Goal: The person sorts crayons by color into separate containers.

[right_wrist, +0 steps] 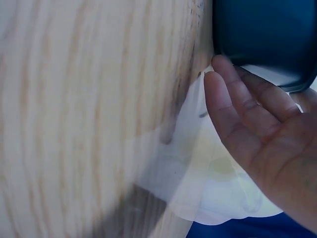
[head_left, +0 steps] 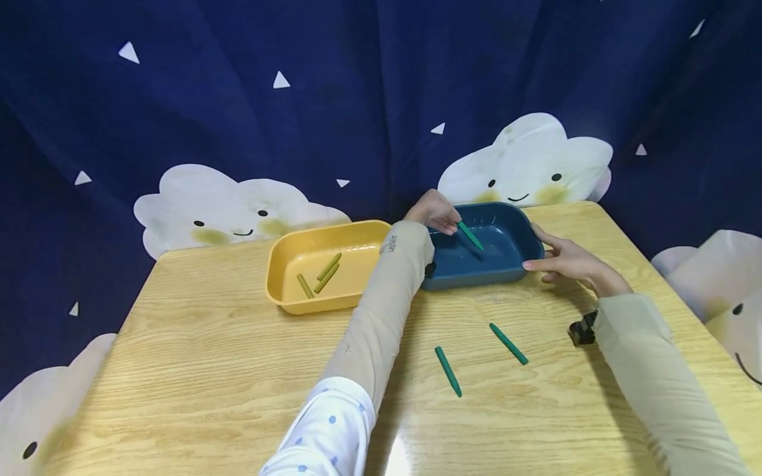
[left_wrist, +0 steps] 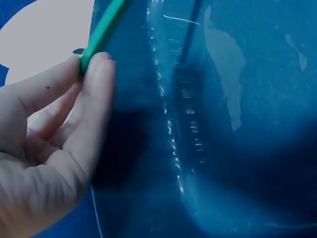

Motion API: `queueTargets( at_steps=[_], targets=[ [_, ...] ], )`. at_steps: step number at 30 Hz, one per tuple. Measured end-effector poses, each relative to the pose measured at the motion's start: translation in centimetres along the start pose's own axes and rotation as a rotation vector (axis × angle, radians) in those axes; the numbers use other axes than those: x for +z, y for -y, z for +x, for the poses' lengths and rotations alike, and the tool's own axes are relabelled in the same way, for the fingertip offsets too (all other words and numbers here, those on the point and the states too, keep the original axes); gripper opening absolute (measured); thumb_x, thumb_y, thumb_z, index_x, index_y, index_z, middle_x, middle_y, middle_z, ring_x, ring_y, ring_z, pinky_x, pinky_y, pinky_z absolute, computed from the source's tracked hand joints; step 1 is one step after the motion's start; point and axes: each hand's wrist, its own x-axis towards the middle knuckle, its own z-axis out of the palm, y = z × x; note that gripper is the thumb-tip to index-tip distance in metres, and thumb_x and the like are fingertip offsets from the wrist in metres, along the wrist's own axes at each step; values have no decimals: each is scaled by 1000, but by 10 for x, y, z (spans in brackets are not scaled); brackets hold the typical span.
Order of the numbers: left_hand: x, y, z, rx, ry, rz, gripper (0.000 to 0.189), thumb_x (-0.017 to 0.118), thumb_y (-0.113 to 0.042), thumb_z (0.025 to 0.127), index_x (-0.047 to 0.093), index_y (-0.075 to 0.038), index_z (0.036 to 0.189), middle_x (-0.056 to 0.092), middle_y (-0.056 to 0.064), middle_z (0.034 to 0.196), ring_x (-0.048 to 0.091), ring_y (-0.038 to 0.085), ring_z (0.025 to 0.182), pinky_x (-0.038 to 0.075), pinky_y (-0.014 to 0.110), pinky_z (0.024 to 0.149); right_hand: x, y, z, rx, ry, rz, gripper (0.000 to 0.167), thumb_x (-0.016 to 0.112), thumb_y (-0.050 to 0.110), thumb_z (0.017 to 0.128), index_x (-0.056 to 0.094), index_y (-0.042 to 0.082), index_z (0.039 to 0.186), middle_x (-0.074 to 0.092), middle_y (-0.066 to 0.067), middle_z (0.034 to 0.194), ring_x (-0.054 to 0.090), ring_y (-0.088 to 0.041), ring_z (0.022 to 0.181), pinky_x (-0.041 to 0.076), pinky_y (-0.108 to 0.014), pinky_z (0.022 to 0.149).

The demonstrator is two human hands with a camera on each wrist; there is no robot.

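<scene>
Over the left part of the blue tray, my left hand pinches a green crayon by one end between thumb and fingers. The crayon slants away from the fingertips in the left wrist view, above the tray's shiny floor. My right hand is at the tray's right end, its fingers nearly straight and fingertips right at the rim. In the right wrist view, the fingers lie beside the tray's dark corner. Two more green crayons, one nearer and one farther right, lie on the table.
A yellow tray stands left of the blue one, partly behind my left sleeve. Three olive-yellow crayons lie in it. Both trays are near the back edge of the wooden table. A dark blue curtain with clouds hangs behind.
</scene>
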Motion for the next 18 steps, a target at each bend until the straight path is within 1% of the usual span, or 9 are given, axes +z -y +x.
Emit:
queueTargets(
  at_steps=[2, 5, 6, 7, 9, 12, 14, 16, 18],
  targets=[
    [1, 0, 7, -54, 38, 52, 19, 58, -3, 88, 64, 5, 104, 65, 16, 88, 65, 23, 75, 54, 29, 70, 1, 0, -1, 5, -6, -4, 98, 68, 32, 82, -6, 24, 145, 37, -1, 65, 46, -16, 51, 50, -32, 62],
    [1, 17, 60, -138, 110, 73, 20, 60, -7, 88, 64, -3, 106, 65, 14, 91, 64, 22, 78, 53, 29, 68, 1, 1, -2, 7, -6, -11, 98, 68, 33, 82, -7, 24, 145, 37, -1, 65, 45, -16, 51, 49, -31, 62],
    [0, 19, 70, -167, 136, 74, 20, 61, -8, 87, 64, -4, 107, 65, 13, 91, 64, 22, 78, 53, 28, 67, 1, 1, -2, 4, -2, -14, 98, 68, 32, 82, -7, 24, 145, 38, -1, 66, 46, -16, 52, 49, -31, 62],
    [-1, 21, 78, -169, 161, 74, 23, 61, -10, 87, 62, -5, 110, 64, 14, 96, 64, 23, 82, 53, 29, 69, 0, 1, -2, 4, -1, -16, 98, 68, 32, 82, -7, 24, 145, 38, -1, 66, 46, -17, 52, 49, -31, 62],
    [-1, 21, 79, -174, 175, 105, 28, 62, -14, 87, 60, -6, 114, 62, 15, 104, 63, 24, 88, 53, 30, 71, -1, 1, -3, 2, -2, -23, 98, 67, 32, 83, -8, 23, 145, 38, -2, 65, 48, -19, 53, 49, -32, 63],
    [2, 0, 24, -153, 135, 155, 39, 58, -16, 90, 51, -3, 126, 55, 17, 121, 58, 28, 103, 51, 32, 79, -1, 1, -3, 3, -10, -24, 98, 68, 31, 82, -7, 22, 145, 37, -1, 64, 48, -19, 51, 49, -32, 63],
    [3, -12, -4, -127, 119, 167, 40, 57, -16, 91, 49, -1, 127, 53, 17, 125, 56, 28, 107, 50, 33, 83, -1, 1, -3, 9, -17, -20, 98, 68, 31, 82, -6, 23, 145, 35, 0, 63, 48, -19, 50, 49, -32, 63],
    [3, -21, -28, -92, 113, 144, 39, 56, -13, 91, 50, 1, 126, 54, 19, 124, 56, 29, 108, 49, 34, 85, -1, 1, -3, 13, -15, -12, 98, 69, 31, 82, -6, 23, 145, 36, 0, 63, 49, -18, 50, 50, -32, 64],
    [5, -27, -39, -48, 83, 125, 37, 56, -10, 90, 52, 0, 125, 56, 19, 122, 57, 28, 106, 49, 35, 84, -1, 0, -2, 13, -12, -10, 98, 69, 31, 82, -7, 23, 145, 37, 0, 64, 51, -18, 51, 50, -31, 64]
  ],
)
